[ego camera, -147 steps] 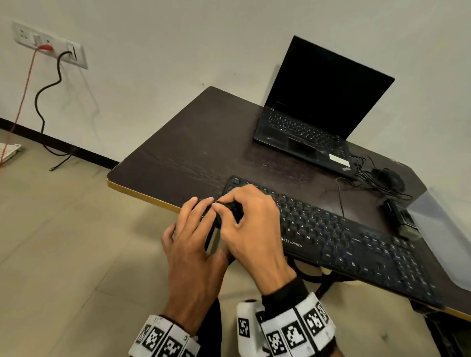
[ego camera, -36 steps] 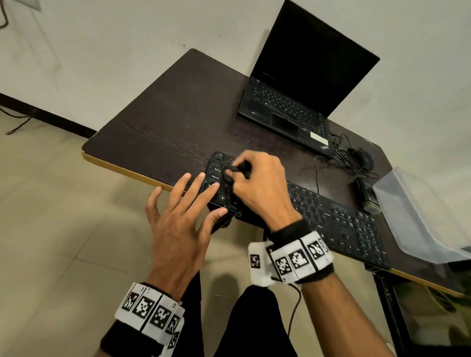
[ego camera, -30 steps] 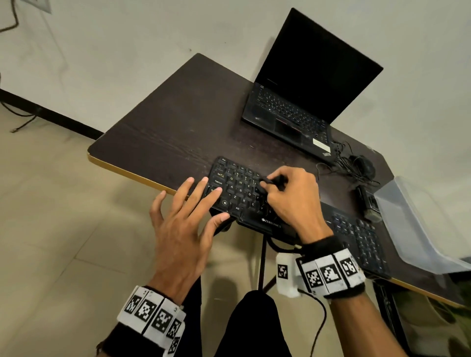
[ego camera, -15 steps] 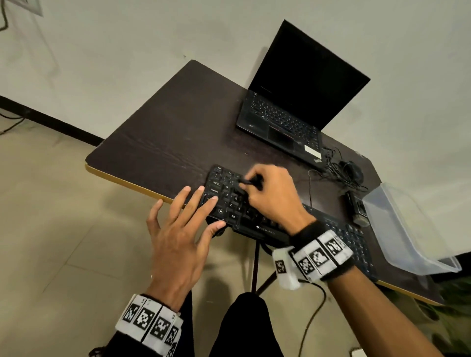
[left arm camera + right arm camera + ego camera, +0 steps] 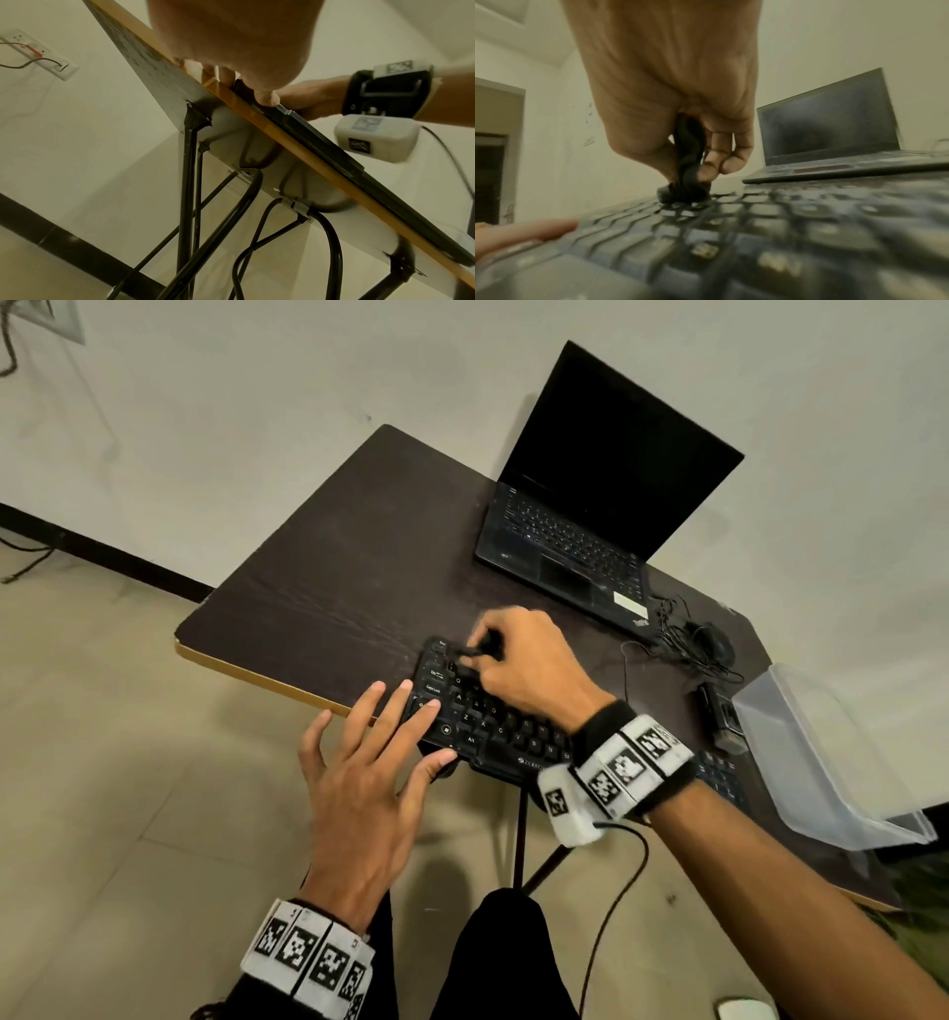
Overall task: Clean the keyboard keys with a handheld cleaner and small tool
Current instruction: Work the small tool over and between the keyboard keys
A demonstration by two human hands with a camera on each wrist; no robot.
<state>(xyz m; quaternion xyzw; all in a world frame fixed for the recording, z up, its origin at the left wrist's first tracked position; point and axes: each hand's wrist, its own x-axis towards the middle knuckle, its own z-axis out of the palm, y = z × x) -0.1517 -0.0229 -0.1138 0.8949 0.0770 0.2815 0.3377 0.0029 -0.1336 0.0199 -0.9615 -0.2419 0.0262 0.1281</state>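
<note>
A black keyboard (image 5: pixel 477 716) lies along the near edge of the dark table (image 5: pixel 334 588). My right hand (image 5: pixel 518 660) pinches a small black cleaning tool (image 5: pixel 480 649) and holds its tip on the keys at the keyboard's far left. In the right wrist view the black cleaning tool (image 5: pixel 687 162) stands upright between thumb and fingers, its head touching the keyboard (image 5: pixel 757 233). My left hand (image 5: pixel 369 762) rests flat on the keyboard's left end with straight, spread fingers, thumb at the front edge. From below, the left hand (image 5: pixel 244 60) lies over the table edge.
An open black laptop (image 5: pixel 590 516) sits at the back of the table. A mouse with tangled cable (image 5: pixel 708 644), a small black device (image 5: pixel 719 716) and a clear plastic tray (image 5: pixel 821 752) lie to the right. Black folding legs (image 5: pixel 190 182) run under the table.
My right hand has swept the tool back and forth over the keys and is now at the far left top rows. The left hand has stayed on the keyboard's left end.
</note>
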